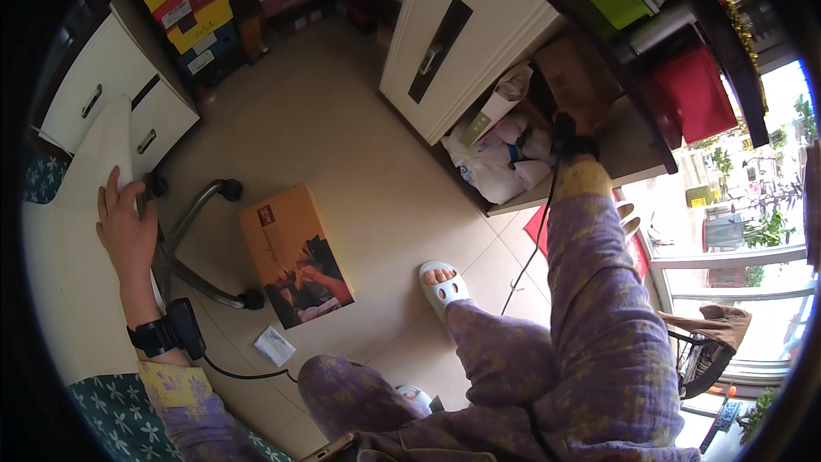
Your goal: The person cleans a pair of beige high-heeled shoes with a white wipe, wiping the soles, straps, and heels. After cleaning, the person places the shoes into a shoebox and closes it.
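On the left, my left hand (128, 221) rests on the edge of a white panel (70, 269) above a wheeled metal base (192, 218). Its fingers are spread and hold nothing. My right arm stretches into an open white cabinet, where my right hand (580, 117) lies in shadow against or close to a brown cardboard box (567, 74). The fingers there are too dark to make out. Beside that hand are white plastic bags (490, 170) and a white and green carton (490, 112). Both wrists wear black strapped devices with cables.
An orange printed box (298, 256) lies on the tiled floor, with a small white packet (274, 345) close by. The cabinet door (462, 32) stands open. White drawers (96, 90) and stacked boxes (192, 6) are at upper left. A black cable (529, 263) hangs from the right wrist.
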Demonstrator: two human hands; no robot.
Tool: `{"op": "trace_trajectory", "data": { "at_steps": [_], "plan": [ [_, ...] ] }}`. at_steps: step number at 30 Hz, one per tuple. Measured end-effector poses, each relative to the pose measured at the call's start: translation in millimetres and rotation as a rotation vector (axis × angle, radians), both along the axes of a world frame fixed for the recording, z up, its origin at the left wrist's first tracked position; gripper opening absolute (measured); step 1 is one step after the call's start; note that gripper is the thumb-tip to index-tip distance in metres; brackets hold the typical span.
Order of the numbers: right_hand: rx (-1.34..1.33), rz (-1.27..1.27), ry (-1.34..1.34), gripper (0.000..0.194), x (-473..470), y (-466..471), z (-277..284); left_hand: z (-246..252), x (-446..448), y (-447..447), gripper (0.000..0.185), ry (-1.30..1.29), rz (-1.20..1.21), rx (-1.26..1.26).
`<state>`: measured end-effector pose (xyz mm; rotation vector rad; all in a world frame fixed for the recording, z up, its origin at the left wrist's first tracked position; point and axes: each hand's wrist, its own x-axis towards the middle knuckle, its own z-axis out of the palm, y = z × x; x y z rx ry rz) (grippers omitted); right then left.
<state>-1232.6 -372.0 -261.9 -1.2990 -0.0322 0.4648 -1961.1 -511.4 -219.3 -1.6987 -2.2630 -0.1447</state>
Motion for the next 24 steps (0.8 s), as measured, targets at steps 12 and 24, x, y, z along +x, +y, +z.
{"op": "trace_trajectory", "data": {
  "at_steps": [12,24],
  "plan": [
    [0.451,0.486,0.380,0.046,-77.1,-144.0,45.7,3.8,7.9,1.9,0.028,0.030,0.055,-0.022],
    [0.049,1.411,0.497,0.079,-77.3,-357.6,-31.8,-1.4,-2.7,6.6,0.026,0.053,0.029,-0.025]
  ]
}}
